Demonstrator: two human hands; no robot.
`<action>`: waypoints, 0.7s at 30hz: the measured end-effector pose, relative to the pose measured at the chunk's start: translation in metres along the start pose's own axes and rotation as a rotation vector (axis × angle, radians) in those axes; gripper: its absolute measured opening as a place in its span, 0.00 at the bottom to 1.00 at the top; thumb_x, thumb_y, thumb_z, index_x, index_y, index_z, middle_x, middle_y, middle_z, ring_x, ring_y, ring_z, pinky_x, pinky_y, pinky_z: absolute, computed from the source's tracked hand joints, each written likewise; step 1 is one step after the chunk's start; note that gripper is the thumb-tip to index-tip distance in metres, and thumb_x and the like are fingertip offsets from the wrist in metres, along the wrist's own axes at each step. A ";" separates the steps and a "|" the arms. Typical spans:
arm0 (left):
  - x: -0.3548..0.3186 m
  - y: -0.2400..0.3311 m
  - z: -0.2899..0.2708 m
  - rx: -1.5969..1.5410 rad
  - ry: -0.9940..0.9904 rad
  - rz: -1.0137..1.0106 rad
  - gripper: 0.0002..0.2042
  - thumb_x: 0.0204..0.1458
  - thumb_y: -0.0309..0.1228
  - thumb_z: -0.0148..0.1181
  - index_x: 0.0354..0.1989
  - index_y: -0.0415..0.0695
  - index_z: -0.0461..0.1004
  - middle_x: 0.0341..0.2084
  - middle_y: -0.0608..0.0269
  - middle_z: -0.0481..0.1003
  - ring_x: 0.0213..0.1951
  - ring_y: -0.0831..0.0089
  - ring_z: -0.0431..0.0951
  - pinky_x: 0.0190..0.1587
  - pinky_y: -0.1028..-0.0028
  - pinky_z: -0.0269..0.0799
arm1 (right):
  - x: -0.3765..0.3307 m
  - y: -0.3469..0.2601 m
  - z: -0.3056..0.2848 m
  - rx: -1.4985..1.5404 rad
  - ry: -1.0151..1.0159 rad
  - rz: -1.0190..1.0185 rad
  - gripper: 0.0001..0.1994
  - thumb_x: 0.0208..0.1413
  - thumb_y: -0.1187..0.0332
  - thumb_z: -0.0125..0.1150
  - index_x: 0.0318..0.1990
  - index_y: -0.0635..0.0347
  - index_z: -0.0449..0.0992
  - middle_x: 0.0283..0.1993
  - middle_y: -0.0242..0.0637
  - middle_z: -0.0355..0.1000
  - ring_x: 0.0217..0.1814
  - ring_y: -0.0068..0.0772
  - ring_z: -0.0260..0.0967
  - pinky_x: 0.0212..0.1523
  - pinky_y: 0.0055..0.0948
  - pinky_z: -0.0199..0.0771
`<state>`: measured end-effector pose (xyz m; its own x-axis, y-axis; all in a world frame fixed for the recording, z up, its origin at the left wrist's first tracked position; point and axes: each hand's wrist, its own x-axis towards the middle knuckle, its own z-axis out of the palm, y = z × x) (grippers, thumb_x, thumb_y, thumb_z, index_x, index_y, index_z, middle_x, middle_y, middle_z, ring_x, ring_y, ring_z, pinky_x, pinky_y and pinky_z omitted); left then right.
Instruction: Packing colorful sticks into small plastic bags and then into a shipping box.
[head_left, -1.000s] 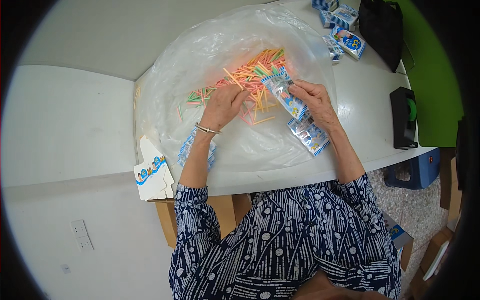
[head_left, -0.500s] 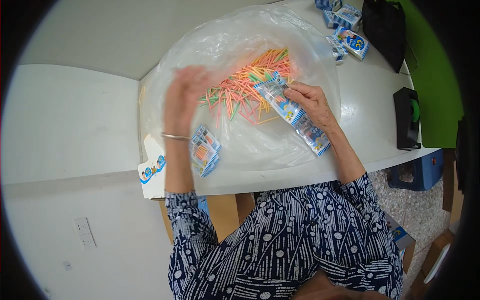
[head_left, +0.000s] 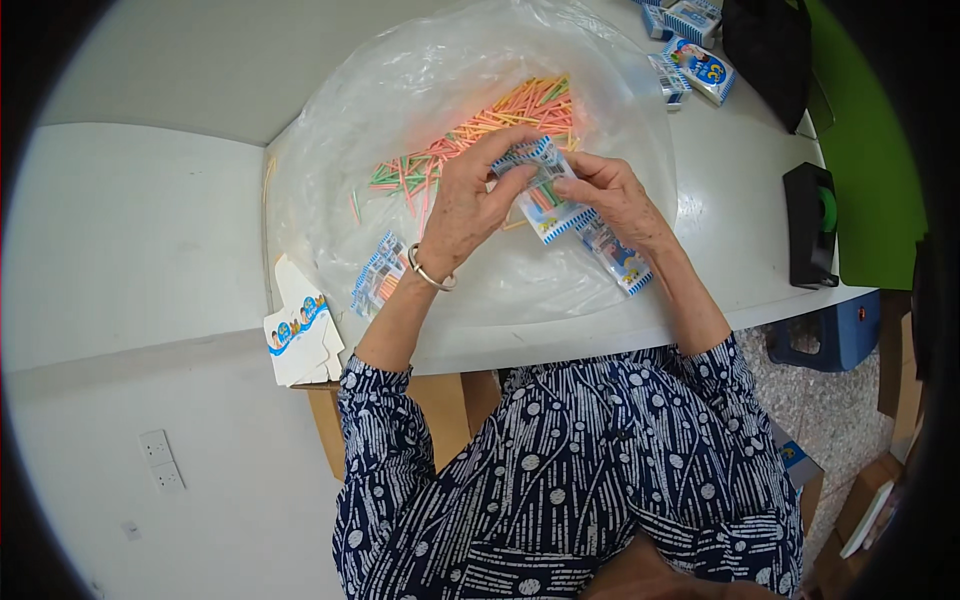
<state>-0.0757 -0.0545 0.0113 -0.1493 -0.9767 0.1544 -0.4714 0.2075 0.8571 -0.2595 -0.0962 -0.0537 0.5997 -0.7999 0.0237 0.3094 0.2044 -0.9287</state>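
Observation:
Between both hands I hold a small clear plastic packet [head_left: 552, 222] with blue-and-white striped ends and coloured sticks showing inside. My left hand [head_left: 464, 205], with a bangle at its wrist, pinches the packet's upper left part. On its right side, the thumb and fingers of my right hand [head_left: 622, 205] grip it. Below my right hand lies another packet [head_left: 618, 258], partly covered by the held one. Several filled packets [head_left: 378, 277] lie beside my left forearm. Beyond my hands a loose heap of pink, yellow and green sticks [head_left: 500, 122] rests on a clear plastic sheet [head_left: 350, 110].
White folded card boxes [head_left: 302, 335] lie at the table's left edge. Several blue-and-white packs [head_left: 700, 70] and a black bag [head_left: 768, 60] sit at the far right. A black tape dispenser [head_left: 808, 225] stands on the right, above a blue stool [head_left: 840, 335].
My left hand has come right and down from over the sheet's left side to grip the packet. My right hand has kept its hold on the packet. The view has shifted slightly.

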 end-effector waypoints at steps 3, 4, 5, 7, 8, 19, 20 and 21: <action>0.000 -0.003 0.001 -0.081 -0.008 -0.028 0.15 0.52 0.23 0.58 0.49 0.38 0.70 0.43 0.62 0.73 0.46 0.75 0.73 0.48 0.75 0.71 | 0.000 -0.003 0.002 0.089 -0.062 0.067 0.15 0.54 0.68 0.61 0.47 0.66 0.77 0.39 0.33 0.76 0.37 0.14 0.70 0.40 0.17 0.69; 0.001 -0.004 0.001 -0.138 -0.018 -0.047 0.15 0.51 0.23 0.59 0.48 0.37 0.69 0.43 0.62 0.73 0.46 0.75 0.73 0.48 0.75 0.71 | 0.000 -0.003 0.000 -0.033 -0.094 0.147 0.14 0.53 0.68 0.62 0.45 0.66 0.78 0.37 0.33 0.77 0.36 0.14 0.70 0.39 0.16 0.69; 0.002 -0.005 0.002 -0.139 -0.017 -0.049 0.15 0.51 0.23 0.59 0.48 0.37 0.69 0.43 0.62 0.73 0.46 0.75 0.73 0.48 0.75 0.71 | 0.000 -0.002 -0.002 -0.155 -0.126 0.227 0.13 0.52 0.68 0.64 0.42 0.65 0.79 0.36 0.32 0.77 0.34 0.14 0.70 0.38 0.16 0.68; 0.004 -0.005 0.005 0.015 -0.066 0.041 0.16 0.50 0.24 0.60 0.47 0.37 0.69 0.43 0.61 0.73 0.46 0.74 0.74 0.48 0.75 0.71 | -0.001 0.000 -0.006 -0.194 -0.134 0.254 0.12 0.51 0.68 0.64 0.41 0.65 0.79 0.34 0.31 0.77 0.33 0.14 0.70 0.37 0.16 0.68; 0.006 -0.004 0.005 0.012 -0.068 0.039 0.16 0.50 0.24 0.60 0.47 0.37 0.69 0.43 0.61 0.73 0.46 0.74 0.74 0.48 0.75 0.71 | -0.001 0.001 -0.007 -0.234 -0.141 0.278 0.11 0.51 0.68 0.64 0.40 0.65 0.80 0.33 0.31 0.77 0.32 0.13 0.70 0.35 0.15 0.67; 0.009 -0.006 0.006 0.062 -0.075 0.018 0.17 0.45 0.30 0.63 0.44 0.40 0.70 0.37 0.56 0.77 0.39 0.66 0.78 0.41 0.71 0.73 | -0.005 -0.004 -0.005 -0.133 -0.139 0.276 0.11 0.50 0.67 0.65 0.38 0.65 0.79 0.31 0.31 0.77 0.28 0.13 0.70 0.29 0.14 0.67; 0.009 -0.008 0.005 0.061 -0.074 0.016 0.17 0.45 0.30 0.63 0.44 0.40 0.70 0.37 0.56 0.77 0.39 0.66 0.78 0.41 0.71 0.73 | -0.005 -0.003 -0.004 -0.101 -0.109 0.258 0.11 0.51 0.67 0.65 0.38 0.65 0.79 0.30 0.31 0.77 0.27 0.13 0.70 0.28 0.14 0.67; 0.008 -0.011 0.003 0.045 -0.091 0.008 0.17 0.46 0.31 0.63 0.44 0.40 0.70 0.37 0.57 0.77 0.39 0.67 0.78 0.41 0.71 0.72 | -0.006 -0.001 -0.004 -0.101 -0.111 0.260 0.11 0.51 0.67 0.65 0.38 0.65 0.79 0.30 0.31 0.77 0.27 0.13 0.70 0.28 0.14 0.67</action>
<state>-0.0748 -0.0640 0.0018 -0.2309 -0.9663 0.1140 -0.5079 0.2196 0.8330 -0.2660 -0.0939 -0.0539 0.7277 -0.6606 -0.1844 0.0634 0.3325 -0.9410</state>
